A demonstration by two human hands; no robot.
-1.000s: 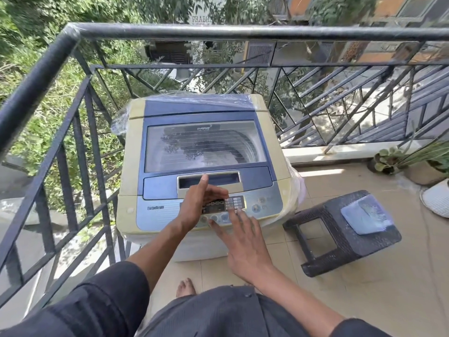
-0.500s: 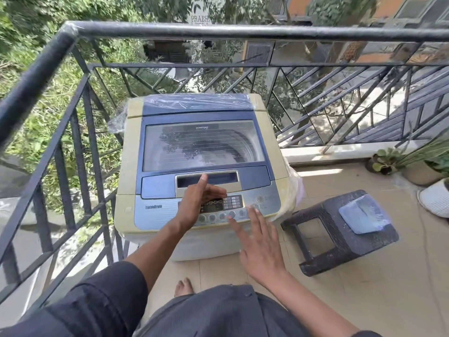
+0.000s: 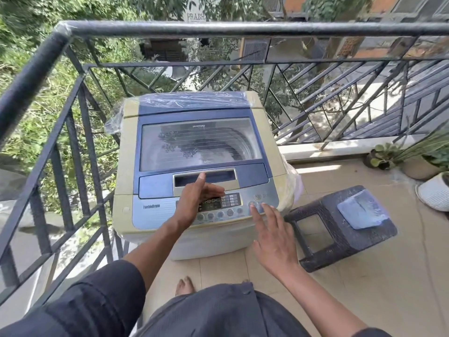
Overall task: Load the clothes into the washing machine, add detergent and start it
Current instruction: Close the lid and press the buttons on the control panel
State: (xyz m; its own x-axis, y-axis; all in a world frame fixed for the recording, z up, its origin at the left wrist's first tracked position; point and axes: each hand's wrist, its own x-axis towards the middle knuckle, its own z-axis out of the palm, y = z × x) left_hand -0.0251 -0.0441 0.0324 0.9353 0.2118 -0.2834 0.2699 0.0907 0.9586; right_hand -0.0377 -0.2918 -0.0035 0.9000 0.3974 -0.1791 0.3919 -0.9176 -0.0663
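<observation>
The washing machine is standing in the balcony corner against the railing, its lid lying shut, with something pale showing dimly through the window, though I can't tell whether it is clothes or a reflection. A person is leaning over the control panel at the front edge. The left hand is hovering over the middle of the panel, loosely open with the thumb pointing up toward the lid handle and the fingers curled slightly; it is holding nothing. The right hand is spread flat, fingers apart, its forefinger reaching to the round buttons at the panel's right end and seemingly touching one. To the right a dark stool is sitting on the floor, carrying a blue packet. Potted plants are lining the far edge.
</observation>
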